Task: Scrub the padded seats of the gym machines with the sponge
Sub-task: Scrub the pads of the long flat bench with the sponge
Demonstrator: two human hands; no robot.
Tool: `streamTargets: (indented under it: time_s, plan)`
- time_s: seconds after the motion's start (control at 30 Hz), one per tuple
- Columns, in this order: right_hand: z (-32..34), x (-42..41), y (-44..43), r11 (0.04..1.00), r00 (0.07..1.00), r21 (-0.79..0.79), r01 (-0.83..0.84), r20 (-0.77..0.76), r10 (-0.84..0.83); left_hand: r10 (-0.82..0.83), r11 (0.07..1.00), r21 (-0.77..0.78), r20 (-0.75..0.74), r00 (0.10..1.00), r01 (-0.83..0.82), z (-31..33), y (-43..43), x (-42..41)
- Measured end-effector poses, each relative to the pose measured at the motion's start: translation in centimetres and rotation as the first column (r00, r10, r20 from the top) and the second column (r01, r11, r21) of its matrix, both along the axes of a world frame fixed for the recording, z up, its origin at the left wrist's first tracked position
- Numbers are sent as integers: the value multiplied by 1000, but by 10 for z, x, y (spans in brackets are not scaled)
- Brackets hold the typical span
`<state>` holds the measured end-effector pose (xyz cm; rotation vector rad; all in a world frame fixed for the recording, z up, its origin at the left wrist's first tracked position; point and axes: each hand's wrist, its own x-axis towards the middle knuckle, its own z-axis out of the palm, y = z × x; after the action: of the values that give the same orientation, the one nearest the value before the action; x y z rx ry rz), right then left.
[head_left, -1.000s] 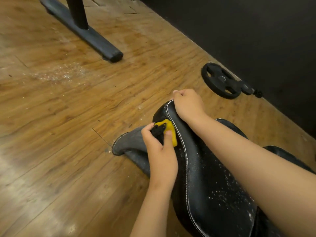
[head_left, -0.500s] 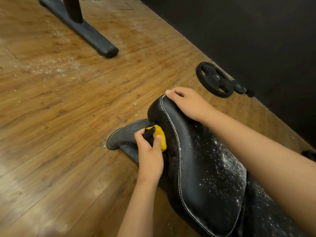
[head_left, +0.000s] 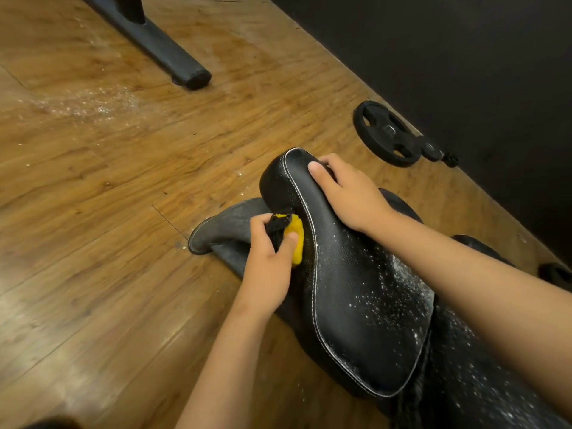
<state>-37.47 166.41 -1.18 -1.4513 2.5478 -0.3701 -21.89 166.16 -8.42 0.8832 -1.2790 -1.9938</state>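
Left grip (head_left: 268, 270) pinches a yellow sponge (head_left: 296, 241) against the black padded seat (head_left: 356, 292); right grip (head_left: 351, 193) clasps the seat's narrow end.

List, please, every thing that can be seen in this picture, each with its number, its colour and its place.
padded seat: one, black with white stitching and white specks, centre right.
sponge: one, yellow with a black part, against the seat's left side.
machine foot: one, dark grey, on the floor below the seat's left side.
base bar: one, black, on the floor at top left.
weight plate: one, black, flat on the floor by the wall.
smaller disc: one, black, right beside the plate.
floor: brown wood, with a patch of white specks at upper left.
wall: black, upper right.
left hand: one, grips the sponge.
right hand: one, holds the seat's narrow end.
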Motion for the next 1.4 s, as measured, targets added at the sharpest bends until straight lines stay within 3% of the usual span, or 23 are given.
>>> streamTargets:
  time_s: [0.17, 0.3, 0.43, 0.53, 0.77, 0.97, 1.4]
  plan:
    - [1, 0, 1, 1000, 999, -3, 18, 40, -18, -217, 976, -43, -163, 963, 212, -6, 8, 43]
    - [0, 1, -1, 999, 999, -3, 42, 16, -42, -339, 928, 60, -274, 900, 367, -6, 7, 70]
    - [0, 2, -2, 999, 999, 0, 43, -12, -43, -70, 998, -2, -174, 982, 70, -4, 18, 52]
    - [1, 2, -2, 999, 999, -9, 46, -5, -46, 129, 991, -30, -86, 988, -132, -1, 38, 44]
    - [-3, 2, -4, 997, 998, -50, 59, -22, -60, 480, 870, 91, 65, 875, -484, -2, 107, 55]
    - [-3, 2, -4, 996, 997, -53, 69, -29, -71, 500, 844, 148, 128, 857, -515, 10, 149, 54]
    - [-4, 1, -5, 995, 997, -69, 69, -22, -71, 500, 829, 199, 156, 852, -523, 20, 153, 54]
